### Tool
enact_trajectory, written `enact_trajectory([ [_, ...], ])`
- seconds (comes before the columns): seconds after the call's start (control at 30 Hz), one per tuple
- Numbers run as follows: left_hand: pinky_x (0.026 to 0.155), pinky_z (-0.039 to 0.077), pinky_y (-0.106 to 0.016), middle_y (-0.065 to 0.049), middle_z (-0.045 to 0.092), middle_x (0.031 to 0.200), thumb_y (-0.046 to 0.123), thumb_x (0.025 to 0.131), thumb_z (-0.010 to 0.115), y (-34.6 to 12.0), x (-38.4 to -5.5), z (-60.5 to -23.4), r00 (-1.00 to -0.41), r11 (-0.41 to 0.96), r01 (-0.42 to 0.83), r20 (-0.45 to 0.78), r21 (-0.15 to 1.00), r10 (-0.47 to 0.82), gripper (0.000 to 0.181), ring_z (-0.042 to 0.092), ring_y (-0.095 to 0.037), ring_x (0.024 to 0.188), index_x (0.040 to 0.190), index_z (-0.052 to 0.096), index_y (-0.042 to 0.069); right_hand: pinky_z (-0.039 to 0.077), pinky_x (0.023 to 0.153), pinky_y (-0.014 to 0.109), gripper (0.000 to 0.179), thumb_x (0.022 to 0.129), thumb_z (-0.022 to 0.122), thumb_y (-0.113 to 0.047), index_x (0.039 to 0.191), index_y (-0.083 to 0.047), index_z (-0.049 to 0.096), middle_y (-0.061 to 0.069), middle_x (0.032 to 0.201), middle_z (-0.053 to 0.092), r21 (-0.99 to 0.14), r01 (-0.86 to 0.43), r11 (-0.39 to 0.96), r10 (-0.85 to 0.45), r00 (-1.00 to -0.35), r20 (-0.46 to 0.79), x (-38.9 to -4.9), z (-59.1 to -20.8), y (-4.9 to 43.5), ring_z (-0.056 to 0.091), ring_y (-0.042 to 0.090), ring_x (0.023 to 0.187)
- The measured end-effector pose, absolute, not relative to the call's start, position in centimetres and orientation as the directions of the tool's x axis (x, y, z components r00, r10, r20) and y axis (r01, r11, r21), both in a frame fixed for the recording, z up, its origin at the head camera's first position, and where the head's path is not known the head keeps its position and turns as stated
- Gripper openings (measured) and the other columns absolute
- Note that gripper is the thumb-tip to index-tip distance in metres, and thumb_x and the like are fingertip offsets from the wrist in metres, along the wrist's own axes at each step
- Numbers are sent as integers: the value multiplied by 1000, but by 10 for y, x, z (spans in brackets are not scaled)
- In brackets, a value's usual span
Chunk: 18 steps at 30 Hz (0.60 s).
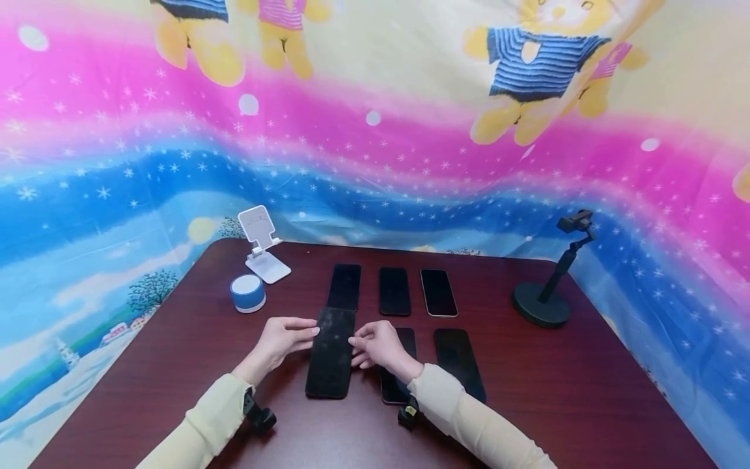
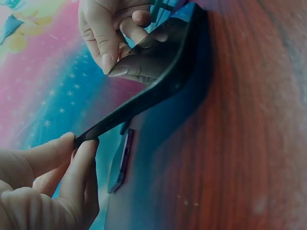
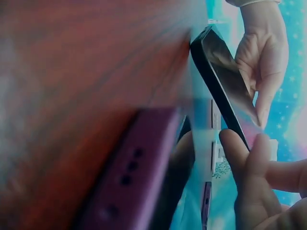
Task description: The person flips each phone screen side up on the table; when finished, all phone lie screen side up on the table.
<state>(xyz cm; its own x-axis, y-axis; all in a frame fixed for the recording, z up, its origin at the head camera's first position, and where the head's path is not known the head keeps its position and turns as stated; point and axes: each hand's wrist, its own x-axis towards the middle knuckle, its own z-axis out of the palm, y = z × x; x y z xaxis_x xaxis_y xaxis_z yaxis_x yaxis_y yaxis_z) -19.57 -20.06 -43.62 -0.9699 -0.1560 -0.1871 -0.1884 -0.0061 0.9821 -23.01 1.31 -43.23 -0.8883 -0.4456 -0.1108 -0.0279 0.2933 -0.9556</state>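
Both hands hold a black smartphone (image 1: 331,358) by its long edges, its dark glossy face up. My left hand (image 1: 280,342) pinches the left edge between thumb and fingers, as the left wrist view shows too. On the opposite edge, thumb and fingers of my right hand (image 1: 382,345) pinch the same phone (image 3: 225,79). It slants in both wrist views, one end low near the table and the gripped part raised. Under the right hand lies another phone (image 1: 391,384), partly hidden by that hand and wrist. Beyond the held phone's far end lies a further phone (image 1: 346,286).
Two phones (image 1: 395,291) (image 1: 439,292) lie in the back row, and one more phone (image 1: 459,361) at front right. A white folding stand (image 1: 268,266) and a blue-and-white round container (image 1: 248,294) are at left. A black stand (image 1: 541,305) rises at right on the brown table (image 1: 586,391).
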Motion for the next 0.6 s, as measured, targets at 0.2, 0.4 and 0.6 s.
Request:
enact_trajectory([
  [0.2,76,58,-36,-28,66,108,-6,86,64,-199,-194,-445,-964,54,-204,-191,978,-186,31,70,-16,79,115,61,-16,55,49,27,27,90,62,-1,113,12,64,21,90,72,-910,-68,409,-479,-865,-151,-229,-429,13,72,27,74],
  [0.4,81,57,-38,-32,62,116,-10,85,63,-198,-194,-450,-967,154,-205,-176,967,-184,33,70,-22,88,117,60,-15,57,56,29,32,92,56,1,121,14,58,22,96,71,-880,-110,462,-525,-834,-171,-227,-428,12,71,23,78],
  [0.6,79,58,-36,-32,63,115,-11,80,67,-196,-194,-451,-976,256,-195,-160,947,-151,39,69,-27,94,118,59,-16,58,64,32,39,94,51,4,130,18,47,23,101,68,-866,-110,488,-559,-801,-213,-228,-429,11,69,24,81],
])
